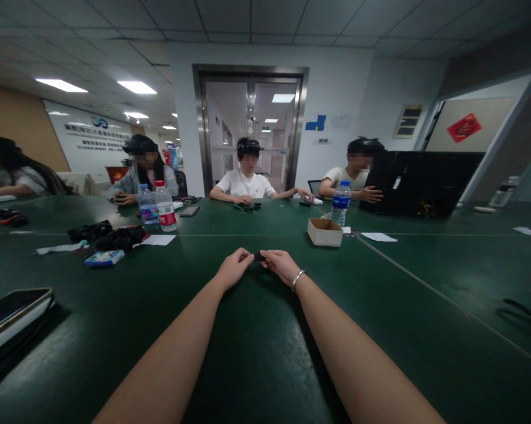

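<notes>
Between my two hands is a small black object (259,257), too small and dark for me to tell its kind. My left hand (236,268) pinches its left end with thumb and fingers. On the other end, my right hand (283,266) is closed in a similar pinch, its fingers curled and partly hiding the object. A silver bracelet (297,280) circles my right wrist. Both hands are low over the dark green table (256,335), near its middle seam. Beyond my right hand stands an open cardboard box (325,233).
Water bottles (165,206) stand at the left, another bottle (340,203) behind the box. Black gear (110,235) and a blue packet (105,258) lie left. A phone (15,315) is near left. Several people sit opposite, and a large black case (424,182) stands far right.
</notes>
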Demonstrator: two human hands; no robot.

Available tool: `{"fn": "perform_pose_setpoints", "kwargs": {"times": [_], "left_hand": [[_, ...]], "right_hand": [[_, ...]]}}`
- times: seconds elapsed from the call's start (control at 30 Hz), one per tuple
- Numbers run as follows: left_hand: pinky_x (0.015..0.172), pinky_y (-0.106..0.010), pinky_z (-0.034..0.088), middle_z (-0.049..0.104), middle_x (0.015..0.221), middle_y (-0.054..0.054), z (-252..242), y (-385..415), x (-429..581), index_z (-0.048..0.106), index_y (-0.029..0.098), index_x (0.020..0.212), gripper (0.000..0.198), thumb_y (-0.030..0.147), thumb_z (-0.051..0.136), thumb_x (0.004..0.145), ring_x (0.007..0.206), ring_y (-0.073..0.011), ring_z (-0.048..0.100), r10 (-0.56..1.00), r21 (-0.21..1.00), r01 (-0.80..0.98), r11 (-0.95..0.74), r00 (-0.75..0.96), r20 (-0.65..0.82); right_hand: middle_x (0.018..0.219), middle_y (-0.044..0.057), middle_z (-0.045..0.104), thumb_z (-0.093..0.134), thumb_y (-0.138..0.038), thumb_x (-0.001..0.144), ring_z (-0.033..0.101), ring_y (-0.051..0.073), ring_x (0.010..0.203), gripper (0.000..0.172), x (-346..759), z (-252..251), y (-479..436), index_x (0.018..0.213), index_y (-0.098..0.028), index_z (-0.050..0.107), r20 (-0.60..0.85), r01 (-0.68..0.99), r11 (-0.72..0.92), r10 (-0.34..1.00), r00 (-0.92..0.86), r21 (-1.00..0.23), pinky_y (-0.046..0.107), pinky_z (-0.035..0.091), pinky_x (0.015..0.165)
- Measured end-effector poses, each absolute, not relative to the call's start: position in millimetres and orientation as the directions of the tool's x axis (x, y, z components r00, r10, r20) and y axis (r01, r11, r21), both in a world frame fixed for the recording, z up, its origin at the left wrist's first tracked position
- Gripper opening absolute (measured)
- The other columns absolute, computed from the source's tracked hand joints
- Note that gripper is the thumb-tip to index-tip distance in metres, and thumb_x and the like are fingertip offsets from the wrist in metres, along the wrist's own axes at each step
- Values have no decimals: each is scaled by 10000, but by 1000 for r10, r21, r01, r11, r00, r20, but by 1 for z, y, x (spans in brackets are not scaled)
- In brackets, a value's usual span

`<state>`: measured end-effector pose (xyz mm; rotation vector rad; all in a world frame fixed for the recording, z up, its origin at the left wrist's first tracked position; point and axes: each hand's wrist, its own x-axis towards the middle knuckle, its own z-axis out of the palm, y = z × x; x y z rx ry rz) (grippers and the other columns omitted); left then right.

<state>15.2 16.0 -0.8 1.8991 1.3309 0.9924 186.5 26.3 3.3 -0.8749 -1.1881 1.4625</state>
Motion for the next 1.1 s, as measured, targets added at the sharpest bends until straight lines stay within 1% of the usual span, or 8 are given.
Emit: {"fn": "perform_pose_setpoints", "kwargs": {"times": [0.13, 0.3, 0.43, 0.6, 0.77, 0.93, 1.03, 1.1], "left_hand": [[663, -262, 394, 605, 771, -40, -2, 17, 15, 592, 171, 739, 501, 559, 287, 824, 723, -168, 536, 949, 783, 538, -313, 222, 226], [667, -248, 396, 618, 829, -24, -1, 17, 14, 572, 188, 874, 424, 557, 378, 798, 749, -159, 547, 945, 815, 483, -320, 221, 240], [660, -263, 394, 613, 772, -42, -1, 17, 15, 595, 170, 753, 499, 562, 294, 821, 717, -169, 541, 952, 793, 530, -300, 215, 216], [664, -247, 389, 619, 828, -21, 1, 16, 15, 581, 192, 860, 408, 557, 415, 782, 758, -164, 547, 943, 806, 494, -327, 222, 246], [657, -259, 386, 610, 771, -32, -1, 18, 15, 596, 182, 740, 490, 551, 286, 830, 718, -167, 537, 945, 772, 547, -324, 231, 233], [664, -247, 390, 618, 836, -23, 0, 16, 14, 582, 186, 865, 421, 566, 424, 773, 752, -161, 540, 939, 794, 505, -337, 242, 245], [669, -266, 388, 612, 778, -39, 3, 14, 15, 602, 169, 759, 504, 578, 312, 808, 724, -171, 534, 944, 776, 543, -321, 246, 219], [677, -267, 390, 615, 793, -40, 4, 13, 15, 605, 170, 785, 504, 586, 321, 802, 734, -174, 538, 945, 790, 525, -318, 243, 220]], "right_hand": [[568, 23, 569, 768, -300, 609, 513, 93, 530, 252, 186, 2, 27, 655, -82, 649, 51, -227, 0, 974, -221, -974, 199, 403, 515], [564, 18, 562, 764, -292, 617, 514, 96, 534, 240, 185, 4, 26, 641, -88, 642, 61, -258, 2, 973, -224, -966, 202, 405, 518], [563, 20, 567, 770, -318, 601, 503, 91, 522, 268, 185, 3, 26, 647, -83, 648, 67, -234, 12, 971, -230, -972, 202, 395, 510], [544, 13, 559, 785, -339, 570, 499, 92, 514, 291, 185, 3, 27, 616, -93, 636, 69, -262, 6, 970, -234, -965, 205, 389, 507], [547, 16, 563, 776, -339, 589, 491, 88, 508, 287, 185, 3, 27, 632, -88, 644, 69, -223, 15, 969, -239, -975, 203, 386, 502], [564, 21, 569, 778, -330, 593, 515, 97, 532, 280, 185, 3, 27, 642, -89, 644, 67, -252, 4, 968, -241, -968, 201, 403, 514], [572, 25, 572, 771, -335, 607, 511, 93, 527, 285, 185, 2, 28, 660, -82, 649, 76, -238, 15, 965, -250, -971, 201, 404, 510], [571, 23, 570, 771, -336, 609, 514, 96, 531, 284, 185, 2, 28, 653, -84, 647, 77, -241, 16, 966, -248, -970, 202, 409, 511]]}}
